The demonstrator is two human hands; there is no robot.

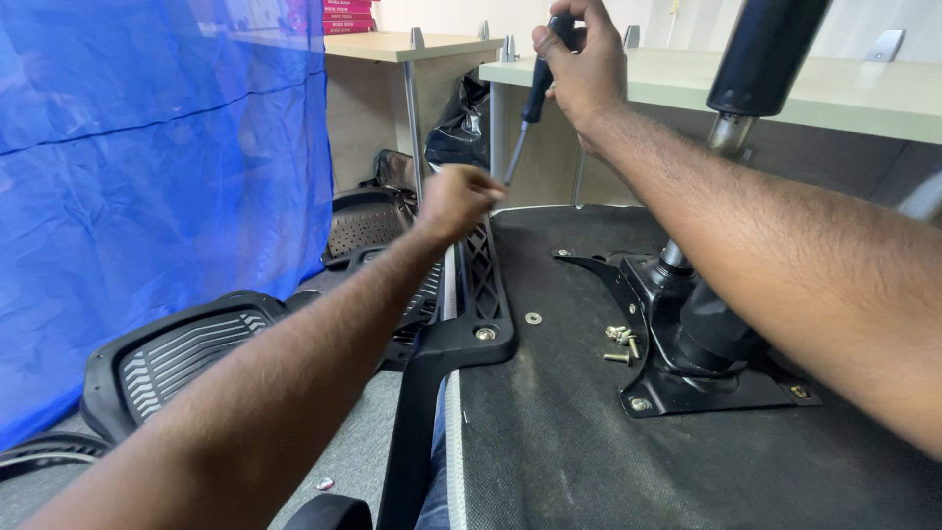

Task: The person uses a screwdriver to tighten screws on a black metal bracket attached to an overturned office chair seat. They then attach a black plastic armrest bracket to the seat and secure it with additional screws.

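Head view, scanned left to right.

Blue sheet fills the 9 to 11 o'clock side. Below it, at 8 o'clock, a black slatted chair part lies on the floor; a second perforated part sits further back, near centre.

Left hand, just above centre: fingers pinched shut at the top end of the black armrest bracket, right where the screwdriver tip comes down. Whether a screw is between the fingertips cannot be told. The bracket runs from the hand down toward 6 o'clock along the left edge of the upturned seat base; one bolt is seated in its lower end.

Screwdriver, 12 o'clock: black handle, steel shaft tilted down-left, tip meeting the left fingertips.

Right hand, 12 o'clock: closed fully round the screwdriver handle.

A washer lies on the seat base at centre. Loose screws are clustered just right of it, touching the edge of the black mechanism plate at 4 o'clock. The gas cylinder rises from the plate toward 1 o'clock.

Desks stand behind, 12 to 2 o'clock.
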